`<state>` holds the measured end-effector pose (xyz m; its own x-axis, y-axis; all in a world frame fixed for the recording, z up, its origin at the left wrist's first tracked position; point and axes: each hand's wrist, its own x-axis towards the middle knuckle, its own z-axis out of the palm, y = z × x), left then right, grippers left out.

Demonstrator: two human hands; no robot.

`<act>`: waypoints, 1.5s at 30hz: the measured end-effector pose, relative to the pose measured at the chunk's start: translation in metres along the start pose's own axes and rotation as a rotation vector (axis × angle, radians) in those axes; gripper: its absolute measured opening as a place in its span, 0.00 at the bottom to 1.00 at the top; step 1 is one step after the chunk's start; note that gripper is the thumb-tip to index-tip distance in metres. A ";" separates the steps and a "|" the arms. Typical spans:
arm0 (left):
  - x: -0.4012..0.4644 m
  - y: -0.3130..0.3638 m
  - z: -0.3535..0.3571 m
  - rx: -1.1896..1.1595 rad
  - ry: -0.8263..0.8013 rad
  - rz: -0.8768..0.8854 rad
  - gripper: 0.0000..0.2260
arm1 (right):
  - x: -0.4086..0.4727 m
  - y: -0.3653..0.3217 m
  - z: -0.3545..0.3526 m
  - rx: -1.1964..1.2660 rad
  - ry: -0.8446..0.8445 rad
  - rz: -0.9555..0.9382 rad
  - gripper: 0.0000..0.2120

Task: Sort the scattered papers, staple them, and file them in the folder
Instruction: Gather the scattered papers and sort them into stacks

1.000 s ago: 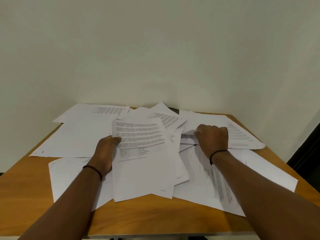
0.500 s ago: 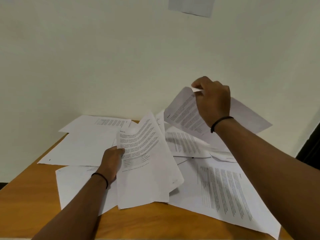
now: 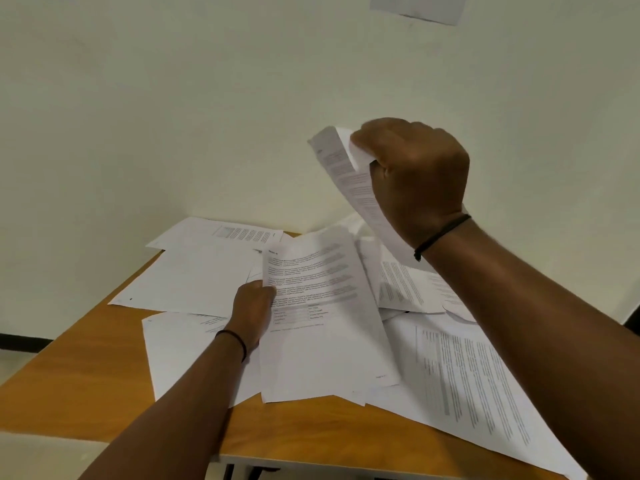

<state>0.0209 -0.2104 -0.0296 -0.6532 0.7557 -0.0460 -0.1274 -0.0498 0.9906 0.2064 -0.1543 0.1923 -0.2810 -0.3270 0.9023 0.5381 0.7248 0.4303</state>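
The right hand (image 3: 414, 181) is up high above the wooden table (image 3: 79, 368), fingers curled tight around the top edge of a printed sheet (image 3: 360, 192). That sheet hangs from the grip, bowed and turned nearly edge-on, its lower end trailing down behind the wrist toward the heap on the table. A thin black band (image 3: 441, 237) circles that wrist.

Down on the table, the left hand (image 3: 252, 311) grips the left edge of a small stack of pages (image 3: 322, 327), thumb pressed on the top page's printed text, the other fingers hidden underneath. The top page shows paragraphs and a small table of rows; its far end lifts a little off the table. A second black band (image 3: 233, 341) sits on this wrist.

Loose papers (image 3: 467, 382) lie scattered across the table all around that stack, overlapping one another. To the stack's left on the table lies a mostly blank sheet (image 3: 194, 282), and beyond it, at the table's far edge by the wall, a page with a printed block (image 3: 239, 233). To the stack's right, a large page of dense text runs out to the table's near right edge. Under the left forearm another white sheet (image 3: 180, 355) rests on the table.

High on the wall behind the table, a pale paper notice (image 3: 415, 6) is cut off by the frame's top edge.
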 end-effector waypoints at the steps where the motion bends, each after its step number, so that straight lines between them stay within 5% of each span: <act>1: 0.000 -0.001 0.000 0.001 -0.009 0.009 0.12 | 0.004 -0.008 -0.001 0.034 0.015 -0.020 0.16; 4: -0.001 -0.006 0.000 -0.048 -0.044 0.024 0.10 | 0.003 -0.039 -0.002 0.246 -0.055 0.026 0.14; 9: -0.007 -0.003 -0.006 -0.239 -0.148 0.004 0.11 | 0.004 -0.061 0.003 0.565 -0.264 0.435 0.09; 15: -0.004 -0.004 -0.019 -0.406 -0.163 -0.102 0.09 | -0.011 -0.042 0.034 0.660 -0.435 0.889 0.03; 18: 0.005 -0.003 -0.029 -0.438 -0.138 -0.164 0.18 | -0.044 -0.028 0.055 0.631 -0.565 1.061 0.02; 25: 0.012 -0.007 -0.037 -0.656 -0.320 -0.220 0.33 | -0.129 -0.029 0.088 0.584 -0.683 1.249 0.02; 29: 0.016 -0.013 -0.037 -0.515 -0.449 -0.201 0.22 | -0.159 -0.031 0.100 0.597 -0.715 1.259 0.05; 36: 0.021 -0.020 -0.034 -0.361 -0.329 -0.028 0.27 | -0.186 -0.038 0.078 0.837 -0.765 1.481 0.28; 40: 0.009 -0.014 -0.027 -0.347 -0.257 0.043 0.21 | -0.195 -0.038 0.062 1.352 -0.780 1.552 0.23; 45: 0.010 0.003 -0.025 -0.431 -0.062 -0.053 0.08 | -0.200 -0.017 0.051 1.311 -0.643 1.601 0.21</act>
<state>-0.0046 -0.2190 -0.0302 -0.5927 0.8020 -0.0746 -0.4684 -0.2678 0.8420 0.2128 -0.0698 0.0033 -0.5744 0.8090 0.1249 -0.1029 0.0801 -0.9915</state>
